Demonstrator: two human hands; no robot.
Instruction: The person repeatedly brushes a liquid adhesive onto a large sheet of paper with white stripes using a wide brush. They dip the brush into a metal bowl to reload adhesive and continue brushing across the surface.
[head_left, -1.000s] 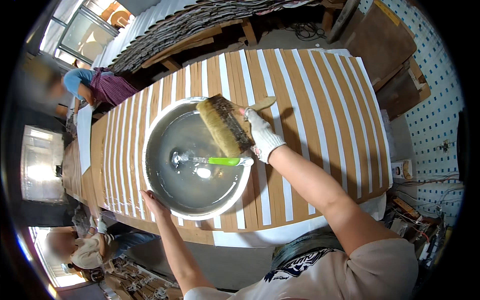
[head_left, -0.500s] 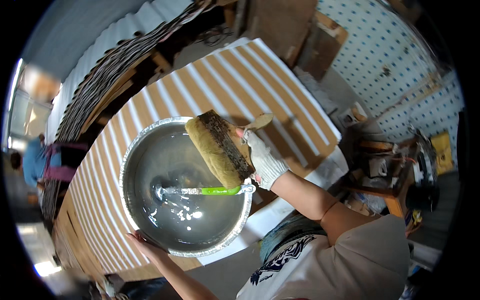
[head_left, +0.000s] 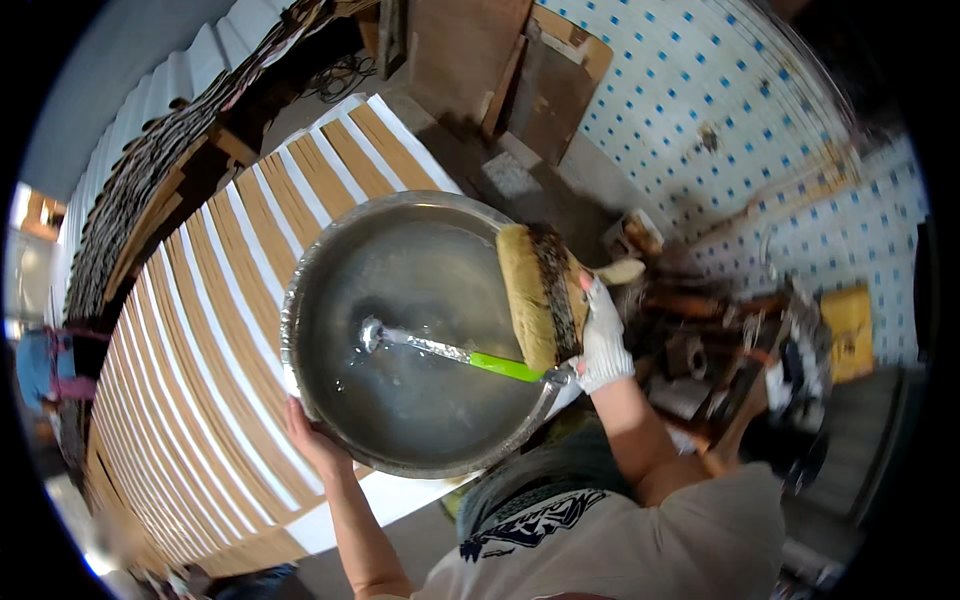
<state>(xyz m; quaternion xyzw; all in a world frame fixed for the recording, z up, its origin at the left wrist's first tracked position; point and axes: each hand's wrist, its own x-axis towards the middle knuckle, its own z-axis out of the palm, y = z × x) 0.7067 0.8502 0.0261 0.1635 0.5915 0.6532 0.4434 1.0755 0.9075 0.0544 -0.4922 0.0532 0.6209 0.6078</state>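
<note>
A wide metal basin (head_left: pixel 300 300) of cloudy liquid is between my hands. Bare, my left hand (head_left: pixel 318 440) is closed against the basin's lower left wall, its fingers partly hidden. My right hand (head_left: pixel 603 335), in a white knit glove, holds a broad brush (head_left: pixel 530 290) with pale yellowish bristles, a dark binding and a wooden handle. The brush lies across the basin's right rim, bristles toward the liquid. Whether the gloved fingers also grip the rim is hidden. A ladle (head_left: pixel 505 367) with a bright green grip rests in the basin, its bowl in the liquid and its handle end at the right rim.
Beneath and left of the basin is a table with rows of brown strips (head_left: pixel 225 370) on white. Stacked wavy sheets (head_left: pixel 110 205) line the far left, near a person in blue (head_left: pixel 45 370). Tools and clutter (head_left: pixel 700 350) fill the right side, by a blue-dotted wall (head_left: pixel 690 90).
Both hands have carried the basin, with the ladle in it, rightward over the table toward its right edge. The brush moved along in my right hand. The view has turned too.
</note>
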